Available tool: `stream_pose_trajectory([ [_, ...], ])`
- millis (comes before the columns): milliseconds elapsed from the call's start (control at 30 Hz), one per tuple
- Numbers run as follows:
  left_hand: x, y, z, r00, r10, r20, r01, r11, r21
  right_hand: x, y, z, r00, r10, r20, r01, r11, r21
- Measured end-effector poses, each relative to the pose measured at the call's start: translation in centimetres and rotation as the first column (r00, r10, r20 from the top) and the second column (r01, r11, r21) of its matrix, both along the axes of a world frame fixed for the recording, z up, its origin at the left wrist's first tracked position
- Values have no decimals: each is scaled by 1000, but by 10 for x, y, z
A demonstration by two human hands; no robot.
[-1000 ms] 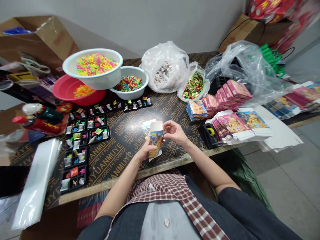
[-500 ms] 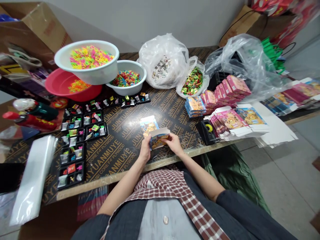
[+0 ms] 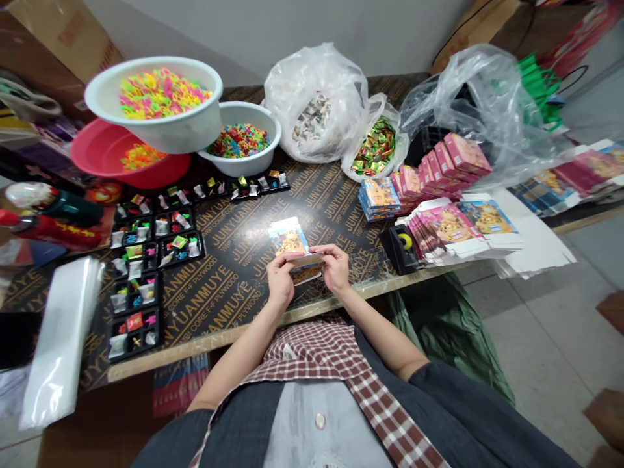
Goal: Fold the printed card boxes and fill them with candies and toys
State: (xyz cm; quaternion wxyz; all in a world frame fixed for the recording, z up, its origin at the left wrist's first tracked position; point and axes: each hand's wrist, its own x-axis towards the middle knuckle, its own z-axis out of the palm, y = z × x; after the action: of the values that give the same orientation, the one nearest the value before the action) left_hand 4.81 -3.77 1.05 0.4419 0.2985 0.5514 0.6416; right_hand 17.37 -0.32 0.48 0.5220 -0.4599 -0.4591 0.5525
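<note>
our left hand (image 3: pixel 280 281) and right hand (image 3: pixel 336 270) pinch opposite ends of the printed carton (image 3: pixel 307 272), over the near side of the desk (image 3: pixel 331 208); a second ago it stood upright, so its upper edge now seems steadier for folding.

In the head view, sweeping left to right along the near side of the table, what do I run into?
Plastic sleeves, nearest black tray, left hand, held carton, right hand, tape dispenser, flat printed cartons.
</note>
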Motion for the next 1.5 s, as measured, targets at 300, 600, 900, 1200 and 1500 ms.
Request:
stream_pose_trajectory([
  [300, -9, -8, 7, 981, -84, -172, 95, 994, 58, 10, -1, 4, 981, 55, 189, -84, 985, 148],
  [600, -36, -17, -13, 738, -126, -663, 309, 936, 167, 35, 3, -1, 931, 170, 323, -264, 924, 275],
  [900, -16, 6, -1, 350, -206, -914, 463, 886, -22, 50, 0, -17, 794, 114, 597, -434, 795, 425],
  [1200, -5, 17, 9, 145, -181, -973, 477, 874, -91, 216, -11, -7, 372, -543, 752, 409, 824, 392],
  [1500, 22, 7, -12, -61, -76, -995, 639, 763, -98, 265, 12, -16, 436, -304, 847, 318, 933, 171],
])
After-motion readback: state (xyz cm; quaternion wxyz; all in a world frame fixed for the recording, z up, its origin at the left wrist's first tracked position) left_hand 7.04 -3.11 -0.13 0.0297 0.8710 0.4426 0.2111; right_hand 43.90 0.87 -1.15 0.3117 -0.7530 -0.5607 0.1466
